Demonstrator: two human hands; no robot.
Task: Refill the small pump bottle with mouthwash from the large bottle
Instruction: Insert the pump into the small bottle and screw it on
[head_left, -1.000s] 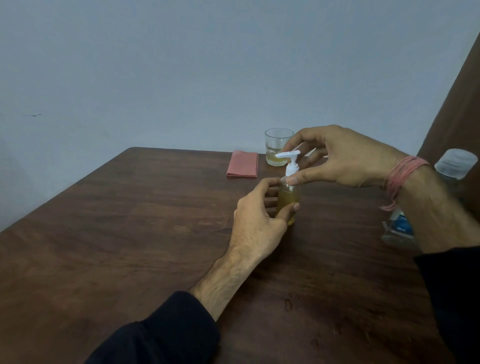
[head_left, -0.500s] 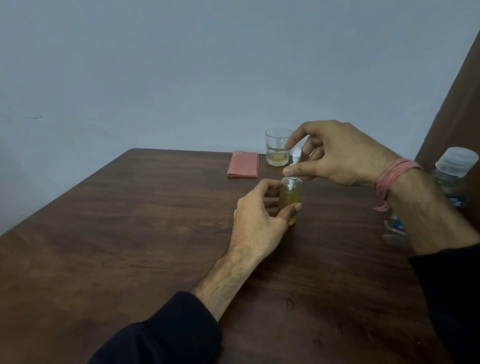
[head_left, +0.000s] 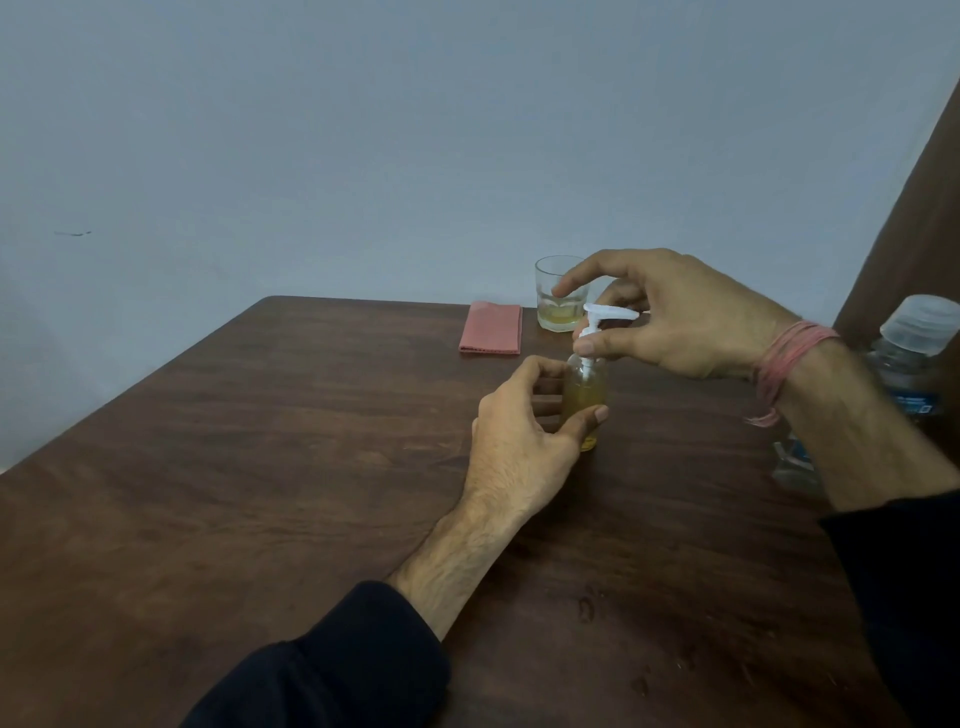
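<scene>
The small pump bottle (head_left: 586, 395), clear with amber liquid, stands upright on the brown wooden table (head_left: 260, 493) near the middle. My left hand (head_left: 519, 431) grips its body from the left, thumb across the front. My right hand (head_left: 670, 317) pinches the white pump head (head_left: 605, 317) at its collar, just above the bottle's neck, index finger raised. The large clear bottle (head_left: 914, 353) with a translucent cap stands at the right edge, mostly hidden behind my right forearm.
A glass tumbler (head_left: 558, 296) with a little yellowish liquid stands at the table's far edge. A folded pink cloth (head_left: 491, 329) lies to its left. A few droplets (head_left: 587, 608) mark the table near the front. A blue-grey wall lies behind.
My right hand has turned the pump head on the bottle's neck, so its spout now points right. My left hand keeps the bottle in the same place.
</scene>
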